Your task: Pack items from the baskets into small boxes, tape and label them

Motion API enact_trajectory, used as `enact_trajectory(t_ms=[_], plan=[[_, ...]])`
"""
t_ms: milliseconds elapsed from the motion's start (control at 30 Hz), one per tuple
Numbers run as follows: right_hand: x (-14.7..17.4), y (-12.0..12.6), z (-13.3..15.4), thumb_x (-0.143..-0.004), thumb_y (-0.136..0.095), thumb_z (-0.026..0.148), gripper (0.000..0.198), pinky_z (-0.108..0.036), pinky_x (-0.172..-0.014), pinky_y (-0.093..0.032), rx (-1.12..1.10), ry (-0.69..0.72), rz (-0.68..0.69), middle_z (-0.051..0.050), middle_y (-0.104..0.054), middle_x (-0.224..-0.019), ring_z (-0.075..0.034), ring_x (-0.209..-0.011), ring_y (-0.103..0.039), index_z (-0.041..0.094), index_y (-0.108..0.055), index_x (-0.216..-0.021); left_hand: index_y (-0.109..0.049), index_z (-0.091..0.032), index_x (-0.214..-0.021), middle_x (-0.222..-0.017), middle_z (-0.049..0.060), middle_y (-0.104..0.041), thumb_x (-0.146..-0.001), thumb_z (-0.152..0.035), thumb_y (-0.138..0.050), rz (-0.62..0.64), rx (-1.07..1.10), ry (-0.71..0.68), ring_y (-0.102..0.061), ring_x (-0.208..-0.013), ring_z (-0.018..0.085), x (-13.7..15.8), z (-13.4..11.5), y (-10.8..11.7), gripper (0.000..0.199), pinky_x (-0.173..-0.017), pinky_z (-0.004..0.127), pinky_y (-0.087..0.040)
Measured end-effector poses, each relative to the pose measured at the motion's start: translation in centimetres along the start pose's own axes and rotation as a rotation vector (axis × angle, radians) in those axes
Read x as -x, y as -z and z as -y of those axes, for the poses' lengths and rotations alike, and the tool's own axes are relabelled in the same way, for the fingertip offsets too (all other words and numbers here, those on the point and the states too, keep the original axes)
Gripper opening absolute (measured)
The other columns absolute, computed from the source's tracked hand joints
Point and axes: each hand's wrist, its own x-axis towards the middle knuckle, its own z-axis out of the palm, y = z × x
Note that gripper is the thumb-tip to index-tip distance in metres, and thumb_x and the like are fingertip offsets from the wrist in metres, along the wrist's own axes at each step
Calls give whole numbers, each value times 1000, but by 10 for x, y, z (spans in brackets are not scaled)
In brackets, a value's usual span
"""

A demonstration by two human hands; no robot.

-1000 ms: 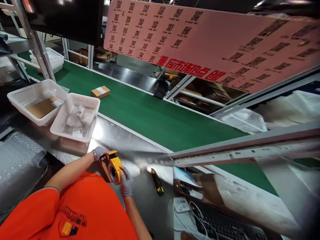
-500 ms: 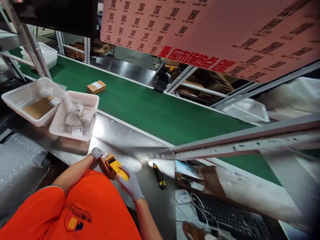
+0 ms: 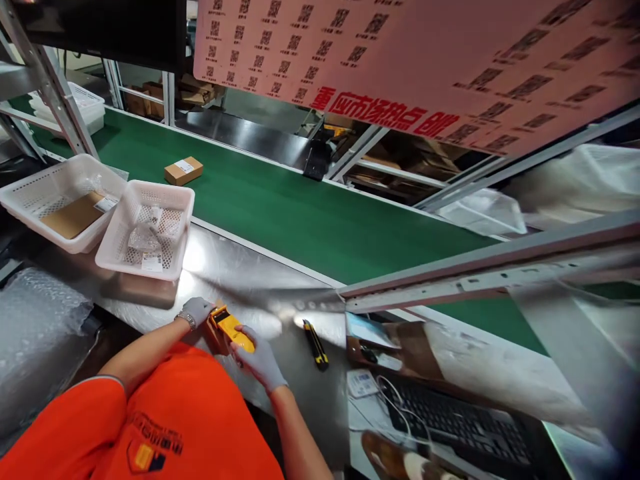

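My right hand [image 3: 260,360], in a pale glove, is wrapped round a yellow tape dispenser [image 3: 234,331] with a dark front end. That front end sits at the top of a small brown cardboard box [image 3: 216,339], close to my body over the metal bench. My gloved left hand [image 3: 197,309] is closed at the box's far left end, beside the dispenser's front; its fingertips are partly hidden. On the bench to the right lies a black and yellow utility knife [image 3: 315,345], apart from both hands.
Two white baskets [image 3: 145,230] stand at the left, holding a flat brown package [image 3: 73,215] and clear-bagged items. Behind runs a green conveyor belt [image 3: 270,207] carrying a small carton [image 3: 183,171]. A metal rail [image 3: 450,267] and keyboard [image 3: 460,420] are at right; bubble wrap [image 3: 40,347] lies left.
My left hand has come closer to the dispenser's front end, and the dispenser has shifted slightly left over the box. The whole view has moved a little.
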Motion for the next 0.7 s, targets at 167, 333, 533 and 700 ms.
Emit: enact_trajectory(t_ms=[167, 333, 533, 700], plan=[[33, 34, 12, -68, -86, 49, 55, -39, -75, -64, 163, -101, 36, -6, -89, -96, -28, -82, -79, 21, -87, -116, -89, -17, -113, -127, 20, -83, -112, -53, -59, -18, -136, -9, -73, -128, 33, 5, -2, -1, 47, -108, 35, -53], [78, 90, -6, -65, -86, 46, 47, -37, -80, -61, 447, -161, 42, -6, -90, -93, -32, -86, -82, 25, -93, -107, -88, -17, -107, -121, 20, -82, -113, -53, -59, -2, -173, -12, -73, -124, 35, 3, -5, 1, 46, -107, 38, -53], [35, 47, -21, -62, -79, 37, 32, -35, -74, -57, 368, -167, -18, -3, -87, -79, -29, -78, -79, 25, -92, -89, -86, -13, -115, -126, 22, -82, -116, -53, -53, 31, -197, 1, -72, -130, 35, 7, -11, 3, 52, -112, 39, -52], [20, 63, -33, -71, -78, 48, 45, -38, -77, -57, 563, -199, -146, -8, -90, -91, -36, -91, -84, 29, -92, -109, -88, -11, -110, -128, 29, -80, -116, -50, -48, 66, -161, 35, -72, -138, 45, 15, -15, 8, 56, -119, 53, -52]])
